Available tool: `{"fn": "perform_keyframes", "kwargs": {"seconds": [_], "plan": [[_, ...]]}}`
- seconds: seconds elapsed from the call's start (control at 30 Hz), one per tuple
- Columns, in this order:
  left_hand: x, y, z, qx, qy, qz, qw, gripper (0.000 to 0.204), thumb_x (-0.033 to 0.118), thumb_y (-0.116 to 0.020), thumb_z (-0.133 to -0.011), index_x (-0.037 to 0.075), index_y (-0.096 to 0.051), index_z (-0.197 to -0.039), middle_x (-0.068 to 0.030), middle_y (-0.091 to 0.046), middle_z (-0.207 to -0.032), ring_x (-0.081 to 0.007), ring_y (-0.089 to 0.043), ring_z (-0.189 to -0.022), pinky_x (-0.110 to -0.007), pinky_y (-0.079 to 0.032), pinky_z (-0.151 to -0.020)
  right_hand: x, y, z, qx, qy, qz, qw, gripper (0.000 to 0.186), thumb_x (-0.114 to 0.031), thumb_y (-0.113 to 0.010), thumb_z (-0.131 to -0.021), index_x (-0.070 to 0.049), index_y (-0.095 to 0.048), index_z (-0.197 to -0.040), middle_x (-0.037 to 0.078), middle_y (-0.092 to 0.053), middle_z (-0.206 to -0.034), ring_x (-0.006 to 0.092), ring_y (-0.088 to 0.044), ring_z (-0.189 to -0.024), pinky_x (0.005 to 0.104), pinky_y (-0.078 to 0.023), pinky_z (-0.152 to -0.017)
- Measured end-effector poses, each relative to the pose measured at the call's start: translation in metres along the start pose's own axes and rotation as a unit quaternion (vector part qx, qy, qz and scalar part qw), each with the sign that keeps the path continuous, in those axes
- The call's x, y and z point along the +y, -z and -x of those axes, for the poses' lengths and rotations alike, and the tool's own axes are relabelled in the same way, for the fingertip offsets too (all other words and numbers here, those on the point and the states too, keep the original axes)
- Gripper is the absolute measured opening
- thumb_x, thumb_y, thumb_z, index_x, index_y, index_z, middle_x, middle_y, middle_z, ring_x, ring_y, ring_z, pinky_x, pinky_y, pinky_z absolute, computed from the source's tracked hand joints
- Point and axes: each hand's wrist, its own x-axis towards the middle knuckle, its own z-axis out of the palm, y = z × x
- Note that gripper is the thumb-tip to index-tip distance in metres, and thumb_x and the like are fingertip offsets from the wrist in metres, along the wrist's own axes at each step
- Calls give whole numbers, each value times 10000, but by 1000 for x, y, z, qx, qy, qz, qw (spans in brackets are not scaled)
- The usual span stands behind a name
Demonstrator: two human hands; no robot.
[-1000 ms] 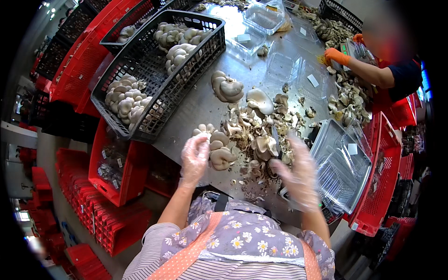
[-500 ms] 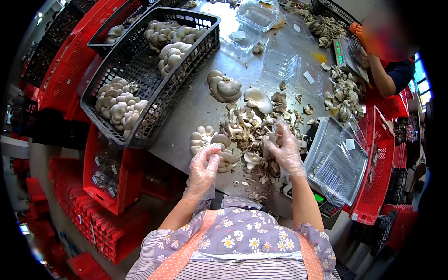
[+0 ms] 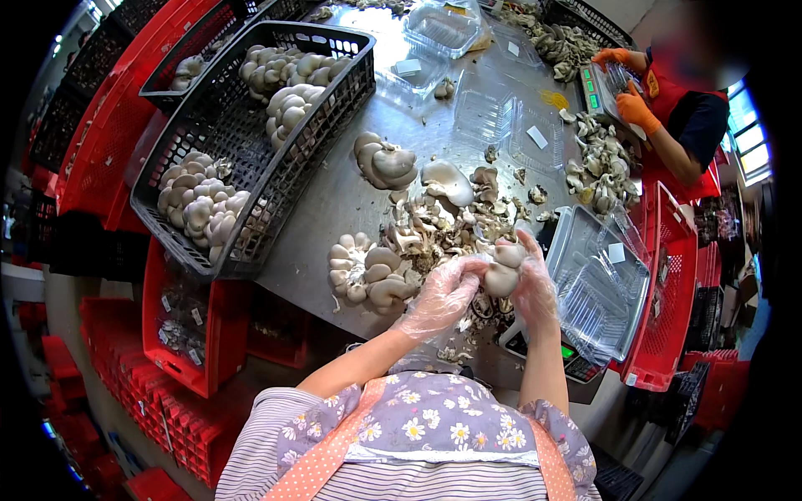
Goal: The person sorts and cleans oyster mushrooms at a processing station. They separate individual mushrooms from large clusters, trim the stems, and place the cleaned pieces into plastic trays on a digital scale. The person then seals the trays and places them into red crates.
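Note:
Both my hands wear thin clear plastic gloves. Between them, over the pile of trimmings, is a small grey oyster mushroom cluster [image 3: 503, 271]. My right hand [image 3: 537, 290] is curled around its right side, thumb and fingers upward. From the left, my left hand [image 3: 447, 292] pinches at its lower edge, the fingertips partly hidden. Beneath and beyond lies a heap of mushroom trimmings [image 3: 409, 234]. A larger oyster mushroom clump [image 3: 368, 271] rests on the table left of my left hand. Farther off sit another clump [image 3: 384, 160] and a single broad pale cap [image 3: 447, 182].
A black crate [image 3: 288, 179] with mushrooms stands at the left of the metal table [image 3: 334, 200]. Clear plastic boxes [image 3: 597, 284] are stacked at right by a scale [image 3: 568, 351]. A co-worker's orange-gloved hands [image 3: 635, 108] are at another scale [image 3: 595, 88]. Red crates [image 3: 664, 284] flank the table.
My left hand has moved right, from beside the left clump to the small cluster. My right hand has lifted that cluster and turned inward. The co-worker's gloved hands have come into fuller view.

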Motion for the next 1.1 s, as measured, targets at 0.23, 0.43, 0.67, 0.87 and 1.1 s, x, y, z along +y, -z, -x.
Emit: {"fn": "perform_keyframes", "kwargs": {"seconds": [0.23, 0.43, 0.67, 0.87, 1.1], "plan": [[25, 28, -1, 152, -34, 6, 988, 495, 169, -613, -979, 59, -417, -1420, -84, -568, -1200, -177, -578, -1094, -335, -494, -947, -13, -67, -1, -41, -43, 110, 992, 737, -222, -734, -855, -19, -370, -1462, 137, -505, -1346, 229, -539, -1223, 367, -448, -1043], [47, 110, 1, 107, 28, 332, 937, 287, 210, -547, -1021, 6, -543, -1223, -140, -623, -1158, -208, -637, -1034, -373, -567, -904, 0, -144, -50, -91, 68, 425, 898, 669, -306, -703, -887, 7, -443, -1418, 212, -563, -1309, 286, -562, -1210, 388, -477, -988], [12, 228, 11, 346, 28, 221, 911, 235, 230, -573, -1010, 70, -575, -1183, -55, -621, -1071, -159, -616, -886, -322, -543, -785, 43, -133, -30, -111, 26, 599, 793, 385, -266, -709, -867, 14, -625, -1117, 170, -691, -859, 278, -671, -778, 381, -531, -735], [-30, 255, -5, 385, 28, 60, 921, 301, 189, -619, -974, 35, -558, -1225, -50, -607, -1053, -121, -576, -859, -293, -515, -754, 92, -128, -13, -86, 43, 677, 730, 725, -295, -785, -760, 52, -500, -1329, 249, -620, -1187, 401, -607, -1103, 459, -480, -954], [-15, 228, 23, 448, 38, -232, 863, 602, 232, -690, -889, -41, -453, -1370, -253, -572, -1236, -301, -610, -1081, -398, -496, -935, 89, -127, -34, -142, -51, 633, 759, 803, -338, -785, -690, 48, -477, -1324, 248, -611, -1193, 391, -608, -1115, 439, -481, -959]]}}
